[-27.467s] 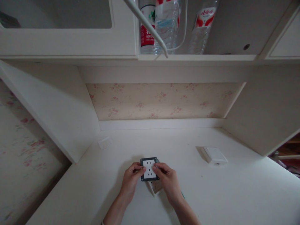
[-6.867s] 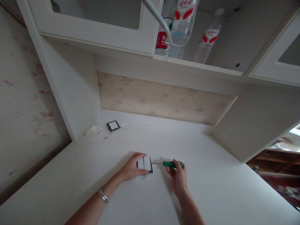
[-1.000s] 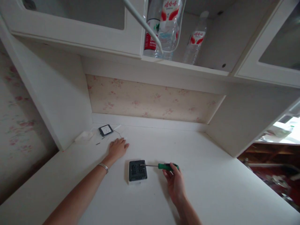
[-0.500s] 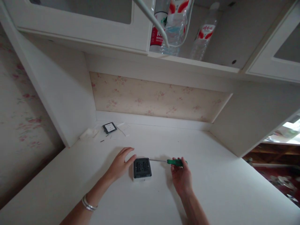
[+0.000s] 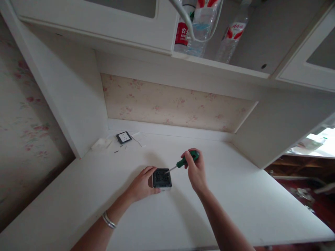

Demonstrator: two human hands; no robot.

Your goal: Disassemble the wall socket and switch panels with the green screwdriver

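Observation:
A square wall socket [image 5: 162, 179], black on top with a white box below, lies on the white desk. My left hand [image 5: 143, 184] grips its left side, fingers at the back edge and thumb along the front. In my right hand [image 5: 195, 167] is a screwdriver [image 5: 181, 162] with a green handle, held at a slant. Its metal shaft points down to the left, and the tip is at the upper right of the black face. Whether the tip sits in a screw is too small to tell.
At the back left of the desk [image 5: 125, 226] lies a black-framed white socket faceplate [image 5: 124, 137], with thin scraps and a crumpled clear wrapper [image 5: 101, 143] around it. Overhead, an open cabinet shelf holds plastic bottles [image 5: 232, 33], and a pale curved bar [image 5: 187, 21] hangs in front.
My left hand has closed onto the socket's side. My right hand has raised the screwdriver from lying flat beside the socket to a slant, with its tip over the black face.

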